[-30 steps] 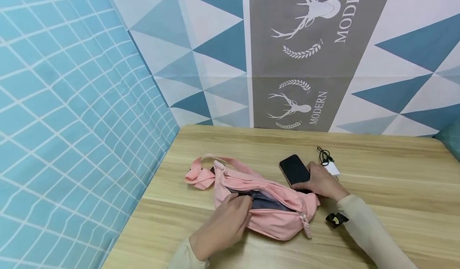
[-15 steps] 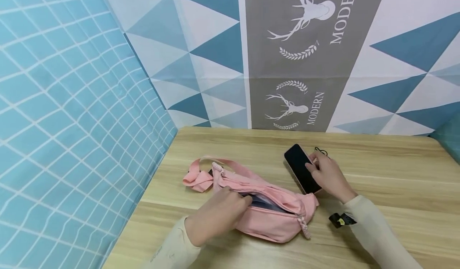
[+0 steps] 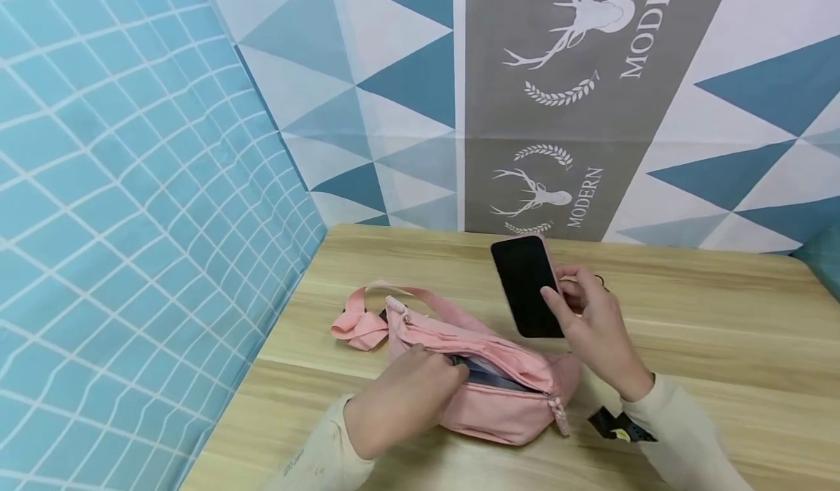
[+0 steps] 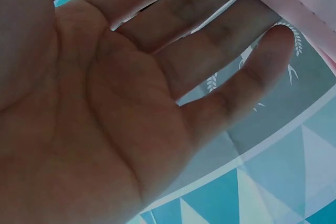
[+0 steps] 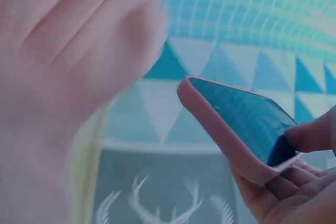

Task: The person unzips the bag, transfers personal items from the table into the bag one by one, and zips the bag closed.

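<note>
My right hand [image 3: 600, 338] holds a smartphone [image 3: 525, 287] in a pink case, thumb on the screen side and fingers behind. The phone stands raised over the table, its dark screen facing me. In the right wrist view the phone [image 5: 210, 124] shows edge-on, gripped at its lower end. A pink waist bag [image 3: 505, 414] lies in front with its zip undone and grey lining showing. My left hand [image 3: 407, 396] grips the front edge of that opening, its fingertips hidden inside. The left wrist view shows the palm [image 4: 115, 114], with pink fabric at the fingertips.
A pink strap [image 3: 361, 323] lies bunched at the bag's left. Behind my right hand a loop of black cable [image 3: 601, 281] peeks out. The wooden table [image 3: 735, 330] meets a patterned wall at the back and a blue grid-covered one at left.
My right hand has taken the phone from the table, lifted it and tilted it upright, away from the bag. My left hand stays at the bag's opening.
</note>
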`<state>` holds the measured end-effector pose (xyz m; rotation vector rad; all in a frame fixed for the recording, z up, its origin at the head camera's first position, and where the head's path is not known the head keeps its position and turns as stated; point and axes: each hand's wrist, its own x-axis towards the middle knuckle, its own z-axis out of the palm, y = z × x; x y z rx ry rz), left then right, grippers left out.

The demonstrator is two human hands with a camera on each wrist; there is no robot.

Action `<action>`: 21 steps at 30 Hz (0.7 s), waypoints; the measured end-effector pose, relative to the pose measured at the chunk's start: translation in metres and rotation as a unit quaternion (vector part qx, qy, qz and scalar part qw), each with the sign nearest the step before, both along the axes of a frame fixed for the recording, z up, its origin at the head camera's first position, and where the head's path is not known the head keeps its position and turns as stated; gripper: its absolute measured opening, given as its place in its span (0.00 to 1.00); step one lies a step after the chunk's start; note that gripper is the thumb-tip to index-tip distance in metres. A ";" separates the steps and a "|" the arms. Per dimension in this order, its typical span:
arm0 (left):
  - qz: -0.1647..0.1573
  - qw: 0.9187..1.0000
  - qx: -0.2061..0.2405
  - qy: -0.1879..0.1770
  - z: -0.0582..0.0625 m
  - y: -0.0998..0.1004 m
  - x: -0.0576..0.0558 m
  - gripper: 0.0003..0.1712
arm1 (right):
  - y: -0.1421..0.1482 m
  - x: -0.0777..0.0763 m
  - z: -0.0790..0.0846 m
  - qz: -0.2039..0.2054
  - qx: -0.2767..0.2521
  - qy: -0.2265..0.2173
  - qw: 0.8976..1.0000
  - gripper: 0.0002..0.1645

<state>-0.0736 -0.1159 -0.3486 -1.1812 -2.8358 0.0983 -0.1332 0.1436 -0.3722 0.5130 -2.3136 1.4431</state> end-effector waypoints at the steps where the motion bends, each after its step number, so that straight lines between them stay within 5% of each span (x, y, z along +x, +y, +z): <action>1: 0.001 1.000 0.000 0.001 0.000 0.000 0.000 0.09 | -0.005 0.003 0.002 0.007 0.000 -0.005 1.000 0.11; 14: -0.004 0.998 -0.014 0.057 -0.005 0.006 0.007 0.08 | -0.055 0.019 -0.013 0.121 -0.019 -0.062 0.991 0.13; 21: -0.002 0.998 -0.022 0.066 -0.004 0.004 0.002 0.11 | -0.062 0.023 -0.018 0.191 -0.031 -0.145 0.970 0.11</action>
